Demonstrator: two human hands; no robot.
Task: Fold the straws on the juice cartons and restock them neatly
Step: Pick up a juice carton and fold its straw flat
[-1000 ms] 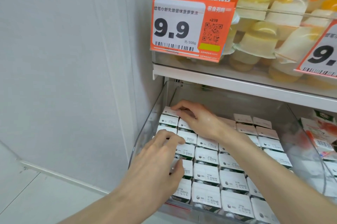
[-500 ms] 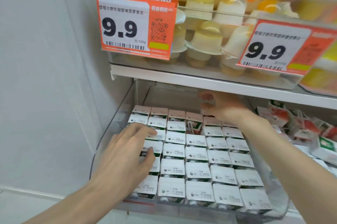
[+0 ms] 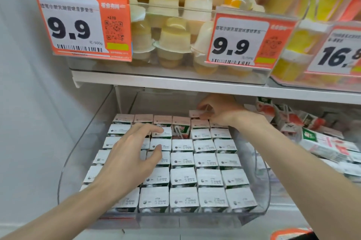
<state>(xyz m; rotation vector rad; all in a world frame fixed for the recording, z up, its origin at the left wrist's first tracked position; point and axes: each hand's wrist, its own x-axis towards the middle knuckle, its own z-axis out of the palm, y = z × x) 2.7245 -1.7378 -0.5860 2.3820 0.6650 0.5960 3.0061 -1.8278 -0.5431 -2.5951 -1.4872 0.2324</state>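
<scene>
— While the left hand (image 3: 129, 161) spreads its fingers over the near juice cartons (image 3: 183, 198), which step is this?
— Restocking, I'd say. Roughly six rows of six fill the clear bin (image 3: 262, 181), with one gap. Far back, the right hand (image 3: 220, 110) pinches a back carton (image 3: 195, 113); next it wants seating level.

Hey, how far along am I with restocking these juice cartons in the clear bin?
Mostly done: the clear plastic bin holds tidy rows of small white-topped juice cartons. In hand: your right hand pinches one carton at the back right; your left hand is open over the left rows. Left: one gap in the second row from the back.
</scene>
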